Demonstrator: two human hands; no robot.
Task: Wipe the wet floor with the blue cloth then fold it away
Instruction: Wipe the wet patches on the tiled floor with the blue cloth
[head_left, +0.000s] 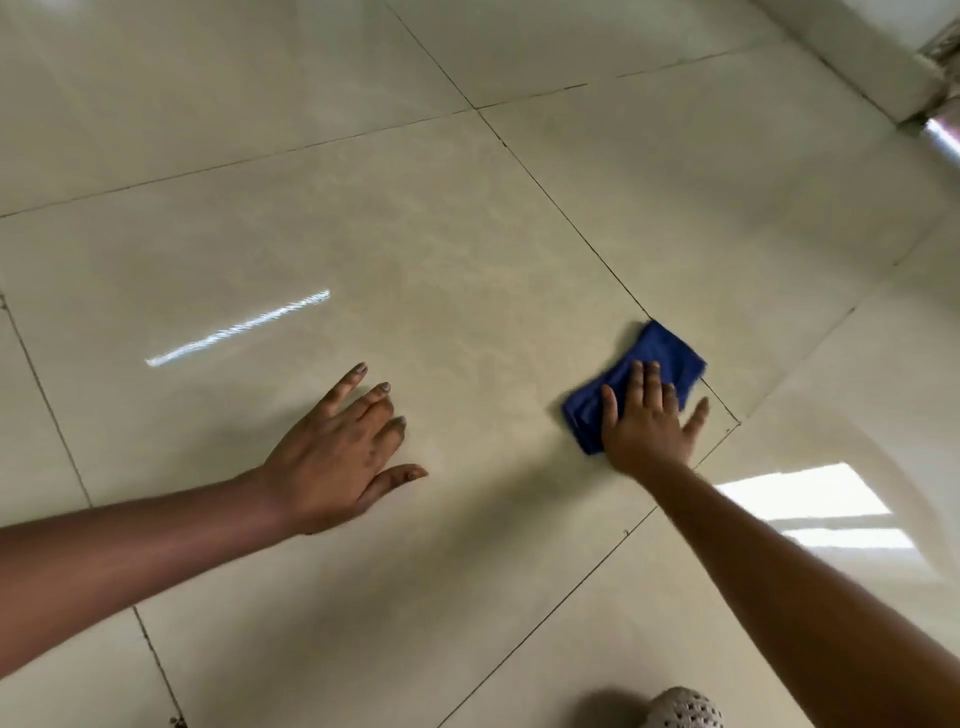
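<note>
Both forearms are bare, with no sleeves in view. The left hand (337, 457) and right hand (647, 426) wear no gloves, rings or watch. The fingernails are short.

Glossy beige floor tiles (467, 249), window glare (810, 512)

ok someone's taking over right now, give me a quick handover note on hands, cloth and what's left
Right hand: flat, fingers spread, pressing the blue cloth on the tiled floor, not gripping it.
Left hand: open, empty, fingers on the tile as a brace.
Cloth: folded into a pad, by a grout line right of centre.
Done: wiping appears under way; wet patches are hard to tell from glare.
Left: finish wiping, then fold the cloth away.
</note>
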